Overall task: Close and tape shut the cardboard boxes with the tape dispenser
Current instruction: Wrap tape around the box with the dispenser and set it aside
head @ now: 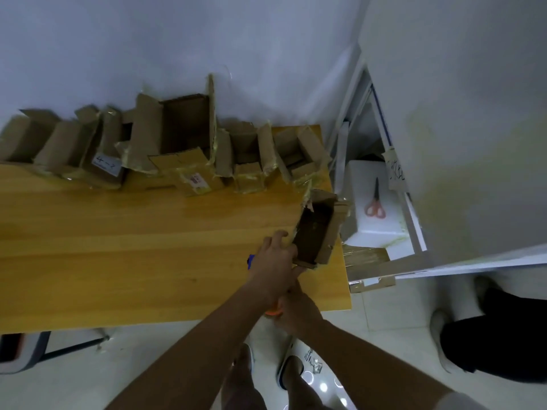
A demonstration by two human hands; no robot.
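The tape dispenser (pixel 251 259) is almost wholly hidden under the two hands: only a blue bit shows at the left hand's outer edge and an orange bit (pixel 273 311) beside the right wrist, so its shape and any tape roll cannot be made out. The right hand (pixel 297 307) lies partly under the left forearm; its fingers appear curled around the dispenser, though the grip itself is covered. The left hand (pixel 276 255) reaches forward across it, fingers bent over the near wall of a small open cardboard box (pixel 315 232), gripping its edge.

That box stands tilted at the right end of the wooden bench (pixel 118 247), flaps up, its inside dark and its contents impossible to tell. Along the bench's far edge, against the wall, runs a row of open cardboard boxes (pixel 183 134) with raised flaps and old yellowish tape; the tallest shows a dark interior. One box at the left carries a white label (pixel 106 165) with handwriting too blurred to read.

Beyond the bench's right end, a pair of orange-handled scissors (pixel 375 204) lies on a white foam box (pixel 376 202). Both forearms stretch up from the bottom edge, cut off by the frame.
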